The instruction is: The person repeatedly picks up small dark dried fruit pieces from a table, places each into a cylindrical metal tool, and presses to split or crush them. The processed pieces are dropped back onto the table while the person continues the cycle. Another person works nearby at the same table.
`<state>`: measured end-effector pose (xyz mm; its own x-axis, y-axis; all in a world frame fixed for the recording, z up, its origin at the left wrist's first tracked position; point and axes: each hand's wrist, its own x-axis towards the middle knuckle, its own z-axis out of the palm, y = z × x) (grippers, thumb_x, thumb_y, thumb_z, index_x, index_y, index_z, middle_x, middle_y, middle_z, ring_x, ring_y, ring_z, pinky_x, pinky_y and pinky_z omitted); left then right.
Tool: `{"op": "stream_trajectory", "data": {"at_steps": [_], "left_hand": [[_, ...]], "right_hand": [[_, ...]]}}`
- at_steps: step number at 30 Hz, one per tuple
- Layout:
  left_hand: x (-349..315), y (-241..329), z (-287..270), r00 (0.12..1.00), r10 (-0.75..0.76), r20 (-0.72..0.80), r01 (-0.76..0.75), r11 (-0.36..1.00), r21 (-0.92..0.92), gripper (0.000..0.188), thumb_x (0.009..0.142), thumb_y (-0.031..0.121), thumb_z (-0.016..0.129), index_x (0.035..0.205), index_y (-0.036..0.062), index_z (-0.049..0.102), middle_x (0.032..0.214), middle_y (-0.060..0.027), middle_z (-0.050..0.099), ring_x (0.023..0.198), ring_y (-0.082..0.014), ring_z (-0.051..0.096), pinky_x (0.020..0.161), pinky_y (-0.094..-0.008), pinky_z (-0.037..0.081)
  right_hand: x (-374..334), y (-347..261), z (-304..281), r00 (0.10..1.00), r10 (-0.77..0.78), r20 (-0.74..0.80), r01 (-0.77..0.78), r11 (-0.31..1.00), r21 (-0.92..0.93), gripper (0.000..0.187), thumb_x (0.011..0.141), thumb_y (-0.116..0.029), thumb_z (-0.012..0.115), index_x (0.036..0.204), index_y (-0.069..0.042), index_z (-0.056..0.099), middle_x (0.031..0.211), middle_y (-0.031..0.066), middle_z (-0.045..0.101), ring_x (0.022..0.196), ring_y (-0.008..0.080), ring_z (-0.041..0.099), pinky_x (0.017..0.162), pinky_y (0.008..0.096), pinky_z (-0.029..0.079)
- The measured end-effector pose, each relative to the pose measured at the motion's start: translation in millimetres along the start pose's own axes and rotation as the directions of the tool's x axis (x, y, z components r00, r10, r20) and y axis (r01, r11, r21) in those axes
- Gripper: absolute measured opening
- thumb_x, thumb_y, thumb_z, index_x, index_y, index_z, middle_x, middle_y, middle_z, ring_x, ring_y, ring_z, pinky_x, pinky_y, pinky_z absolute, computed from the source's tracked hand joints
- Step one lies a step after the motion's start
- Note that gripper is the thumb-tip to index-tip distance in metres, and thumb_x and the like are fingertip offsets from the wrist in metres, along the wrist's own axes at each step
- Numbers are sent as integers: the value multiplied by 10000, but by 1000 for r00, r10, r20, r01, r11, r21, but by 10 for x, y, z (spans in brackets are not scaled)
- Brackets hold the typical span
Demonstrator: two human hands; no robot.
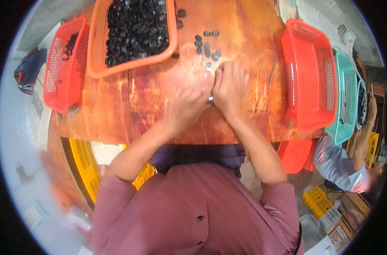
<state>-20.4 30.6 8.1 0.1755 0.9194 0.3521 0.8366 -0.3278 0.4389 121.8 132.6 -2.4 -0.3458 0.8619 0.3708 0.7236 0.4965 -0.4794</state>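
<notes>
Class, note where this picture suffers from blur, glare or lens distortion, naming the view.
Head view: the left hand looks smeared, its outline soft; head view: pale sheen on the wooden table; head view: black corners, and the right-hand red basket on the table looks bowed.

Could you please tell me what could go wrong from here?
The right hand might knock the loose black pieces lying just beyond it. The small shiny piece between it and the left hand could slip away. If bumped, the orange basket might spill its small black parts.
</notes>
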Motion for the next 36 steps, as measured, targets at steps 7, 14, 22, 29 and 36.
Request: {"op": "stream_trajectory", "data": {"at_steps": [7, 14, 22, 29, 36], "left_hand": [[45, 2, -55, 999, 8, -53, -8, 1000, -7, 303, 825, 221, 813, 1064, 70, 704, 892, -96, 623, 833, -299, 627, 729, -413, 515], [145, 79, -174, 996, -79, -33, 75, 991, -107, 256, 838, 186, 804, 1033, 43, 720, 907, -130, 636, 848, -331, 641, 753, -424, 529], [149, 93, -211, 994, -104, 34, 106, 992, -71, 276, 834, 201, 809, 1055, 58, 724, 887, -131, 621, 818, -343, 640, 732, -441, 521], [65, 46, -84, 997, -80, -3, 80, 996, -26, 340, 809, 244, 826, 1087, 79, 719, 878, -92, 611, 817, -311, 615, 722, -421, 499], [10, 77, -49, 998, -43, 55, 38, 996, 76, 349, 793, 261, 831, 1077, 102, 705, 876, -63, 597, 824, -260, 604, 713, -378, 474]], "right_hand": [[90, -29, 15, 998, 59, 10, -59, 998, 33, 113, 948, -154, 588, 991, -51, 607, 1015, 160, 569, 1036, 361, 543, 885, 493, 381], [212, 5, 11, 991, 111, 71, -114, 992, 51, 163, 923, -161, 687, 1016, -42, 623, 1014, 152, 589, 1038, 346, 553, 909, 476, 396], [216, -28, -27, 982, 101, 162, -104, 994, 12, 265, 892, -179, 702, 1089, -22, 618, 1117, 176, 592, 1142, 371, 530, 942, 517, 394], [168, -82, -87, 985, 79, 156, -83, 996, 19, 221, 890, -162, 689, 1051, -39, 600, 1048, 156, 558, 1052, 352, 530, 894, 489, 377], [74, -46, -79, 996, 21, 88, -27, 997, 66, 156, 920, -150, 652, 1022, -49, 591, 1014, 153, 554, 998, 345, 527, 865, 477, 372]]}}
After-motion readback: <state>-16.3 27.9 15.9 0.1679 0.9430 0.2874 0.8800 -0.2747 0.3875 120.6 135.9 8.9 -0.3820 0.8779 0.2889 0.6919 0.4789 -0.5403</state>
